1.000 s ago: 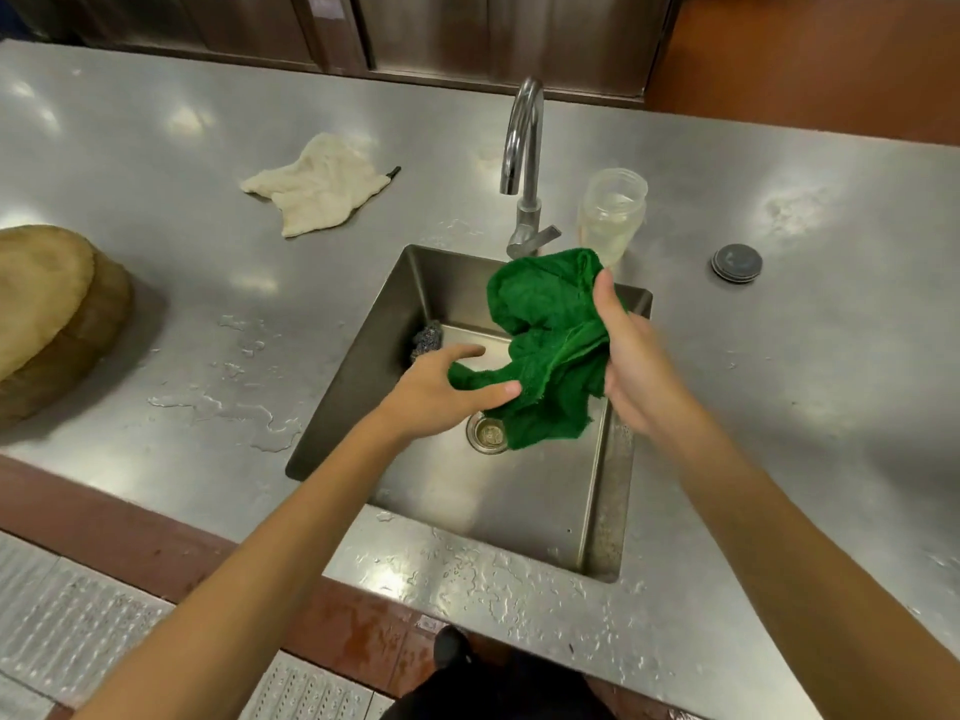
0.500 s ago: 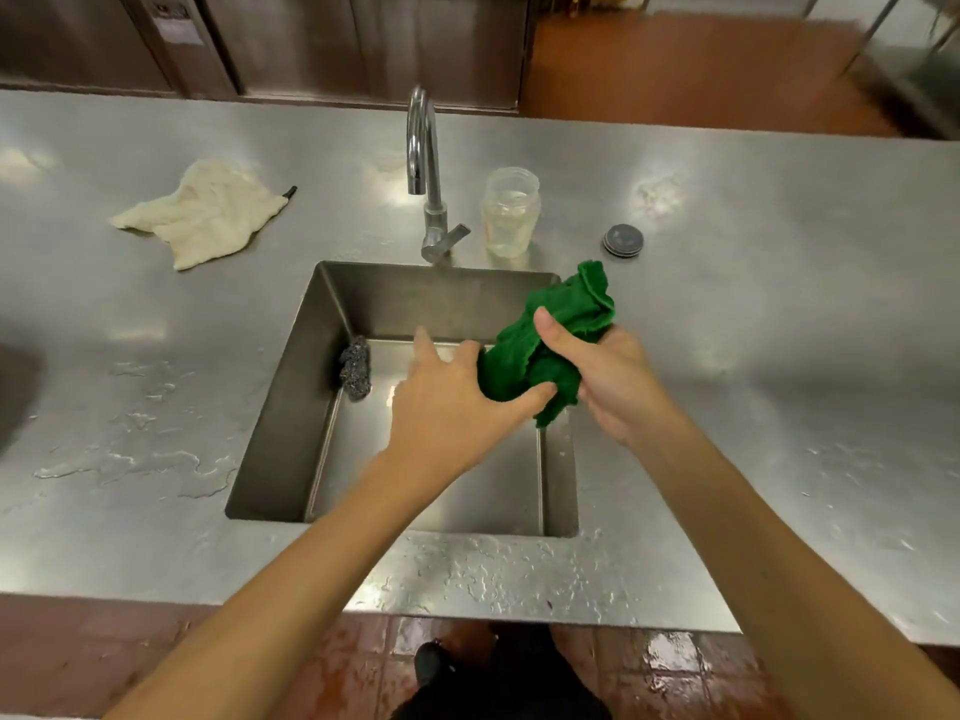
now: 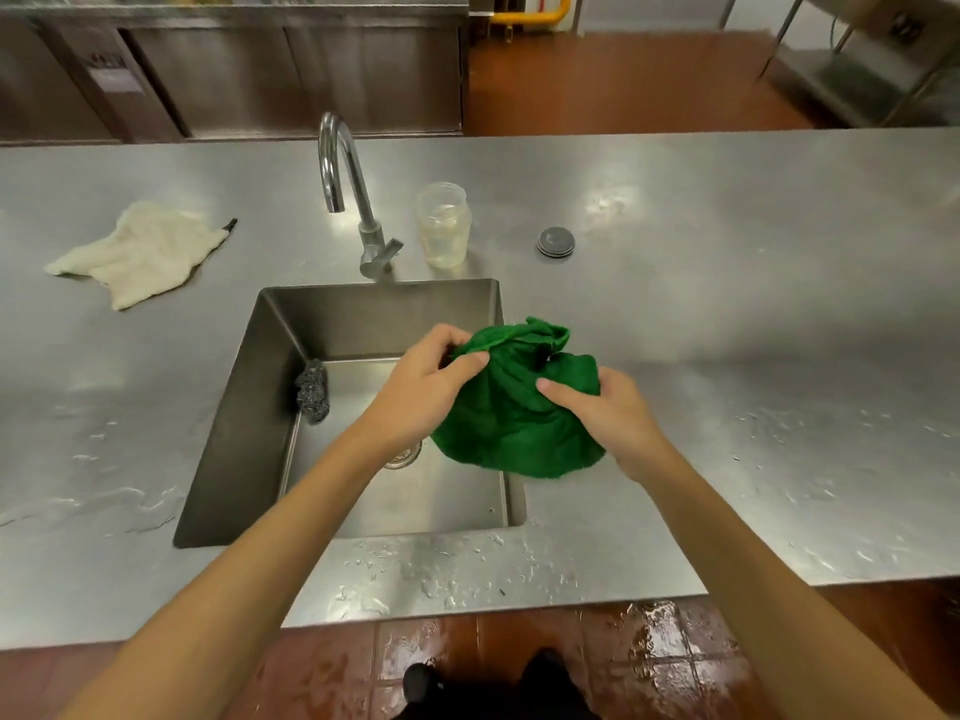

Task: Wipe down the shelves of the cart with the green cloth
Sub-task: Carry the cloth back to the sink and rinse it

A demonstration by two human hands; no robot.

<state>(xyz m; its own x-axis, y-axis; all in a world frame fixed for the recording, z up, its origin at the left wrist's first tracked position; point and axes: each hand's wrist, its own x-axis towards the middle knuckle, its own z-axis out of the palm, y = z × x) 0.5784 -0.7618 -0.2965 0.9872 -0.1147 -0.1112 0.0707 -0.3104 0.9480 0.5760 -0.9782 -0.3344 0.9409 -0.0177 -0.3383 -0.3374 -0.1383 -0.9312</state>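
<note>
The green cloth [image 3: 511, 407] hangs bunched over the right side of the steel sink [image 3: 249, 407]. My left hand [image 3: 426, 387] pinches its upper left fold between thumb and fingers. My right hand [image 3: 597, 413] grips its right side, thumb pressed across the fabric. Both hands hold the cloth above the sink's right rim. No cart shows in the head view.
A curved faucet [image 3: 343, 184] stands behind the sink, with a clear plastic jar [image 3: 443, 223] and a round grey lid [image 3: 556, 241] to its right. A cream rag [image 3: 137, 252] lies on the wet steel counter at left. A steel scourer [image 3: 313, 391] sits in the sink. The floor below is wet.
The cloth has opened from a tight wad into a wider bundle. My left hand shifted to its upper fold and my right hand dropped lower right. The camera tilted up.
</note>
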